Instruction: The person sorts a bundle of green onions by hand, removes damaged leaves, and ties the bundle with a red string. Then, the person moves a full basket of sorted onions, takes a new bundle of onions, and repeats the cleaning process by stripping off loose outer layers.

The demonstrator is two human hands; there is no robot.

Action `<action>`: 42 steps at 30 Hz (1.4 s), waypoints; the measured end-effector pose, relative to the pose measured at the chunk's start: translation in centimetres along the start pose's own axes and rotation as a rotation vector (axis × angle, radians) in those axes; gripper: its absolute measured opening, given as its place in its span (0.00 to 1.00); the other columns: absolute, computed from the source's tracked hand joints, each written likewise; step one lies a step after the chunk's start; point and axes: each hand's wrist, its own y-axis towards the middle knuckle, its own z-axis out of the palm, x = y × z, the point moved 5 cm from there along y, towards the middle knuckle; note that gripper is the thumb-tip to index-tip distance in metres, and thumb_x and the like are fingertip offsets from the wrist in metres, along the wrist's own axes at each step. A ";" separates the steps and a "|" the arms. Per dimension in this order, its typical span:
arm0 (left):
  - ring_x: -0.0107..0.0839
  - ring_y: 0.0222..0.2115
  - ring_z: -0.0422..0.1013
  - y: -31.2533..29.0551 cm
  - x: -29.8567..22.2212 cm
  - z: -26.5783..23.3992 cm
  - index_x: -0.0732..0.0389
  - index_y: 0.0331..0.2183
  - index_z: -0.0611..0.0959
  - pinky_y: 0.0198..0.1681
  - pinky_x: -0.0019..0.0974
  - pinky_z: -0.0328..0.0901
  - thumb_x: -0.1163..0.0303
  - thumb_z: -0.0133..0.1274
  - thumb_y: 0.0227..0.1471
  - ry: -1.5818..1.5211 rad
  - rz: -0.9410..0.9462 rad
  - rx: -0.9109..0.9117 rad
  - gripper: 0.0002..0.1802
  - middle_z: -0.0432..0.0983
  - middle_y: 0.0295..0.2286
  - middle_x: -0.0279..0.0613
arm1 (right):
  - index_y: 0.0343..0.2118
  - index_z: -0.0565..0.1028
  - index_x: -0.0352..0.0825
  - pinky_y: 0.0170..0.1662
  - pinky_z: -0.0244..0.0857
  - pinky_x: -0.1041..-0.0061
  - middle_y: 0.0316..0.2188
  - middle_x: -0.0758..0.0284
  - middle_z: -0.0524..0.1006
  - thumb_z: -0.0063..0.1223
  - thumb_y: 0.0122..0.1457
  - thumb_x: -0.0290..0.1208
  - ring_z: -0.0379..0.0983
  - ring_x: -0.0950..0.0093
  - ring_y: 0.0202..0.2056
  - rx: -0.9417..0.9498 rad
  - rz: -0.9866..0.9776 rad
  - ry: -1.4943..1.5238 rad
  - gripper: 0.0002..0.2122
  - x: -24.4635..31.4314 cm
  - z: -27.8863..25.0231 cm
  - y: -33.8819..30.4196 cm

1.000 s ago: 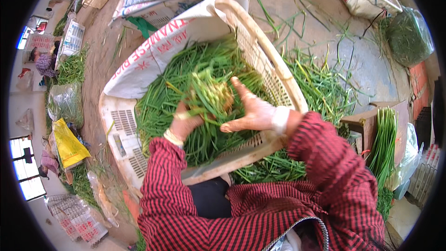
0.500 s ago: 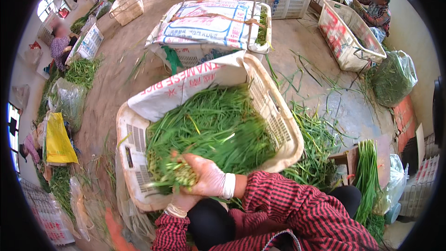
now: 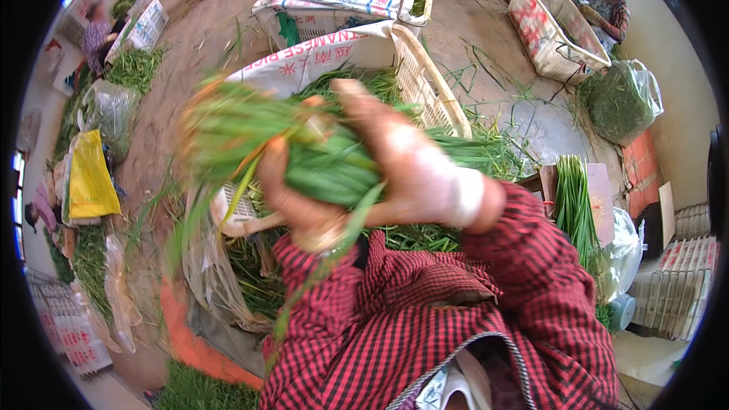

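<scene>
Crates: at least 5; largest, 1 pale crate [image 3: 444, 95] below and just beyond the grip, greens inside; 1 sack-covered crate [image 3: 319, 23] farther beyond; 1 red-marked crate [image 3: 543, 49] well off to its right
Co-workers: at least 3; 1 person [image 3: 613, 21] far right of the grip, 2 far left
Bags: 1 clear bag of greens [image 3: 626, 102] to the right, 1 yellow sack [image 3: 93, 178] to the left
Bundles: 1 upright bundle [image 3: 573, 193] right of the grip; 1 bunch of green stalks [image 3: 262, 121] in the hands, raised over the crate
Hands: 2; left hand [image 3: 300, 201] clamped around the bunch, right hand [image 3: 414, 163] against its right part, cannot tell whether closed
Obscured: hands and bunch motion-blurred, stalks uncountable; left fingertips unclear; crate's near part mostly covered; third co-worker largely hidden behind the yellow sack
</scene>
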 end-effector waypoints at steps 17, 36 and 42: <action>0.37 0.62 0.59 -26.9 32.9 0.8 0.57 0.64 0.60 0.65 0.48 0.56 0.39 0.49 0.57 -0.873 -1.578 -0.015 0.43 0.62 0.61 0.41 | 0.67 0.43 0.27 0.54 0.67 0.67 0.51 0.45 0.73 0.70 0.41 0.54 0.73 0.58 0.52 1.322 1.522 -0.244 0.59 -18.6 -8.0 -30.1; 0.36 0.55 0.66 -27.7 31.6 2.1 0.61 0.64 0.55 0.50 0.41 0.66 0.43 0.62 0.48 -0.330 -1.636 0.741 0.54 0.68 0.56 0.45 | 0.43 0.75 0.25 0.38 0.75 0.65 0.31 0.48 0.80 0.64 0.45 0.37 0.81 0.61 0.35 0.813 1.533 -0.624 0.24 -16.3 -14.5 -28.3; 0.48 0.61 0.60 -24.5 33.5 -1.1 0.69 0.59 0.64 0.59 0.55 0.62 0.31 0.60 0.41 -0.443 -1.700 0.141 0.59 0.63 0.58 0.59 | 0.51 0.65 0.24 0.40 0.72 0.60 0.33 0.46 0.78 0.63 0.45 0.35 0.78 0.51 0.36 0.714 1.363 -0.636 0.32 -8.2 -11.9 -26.2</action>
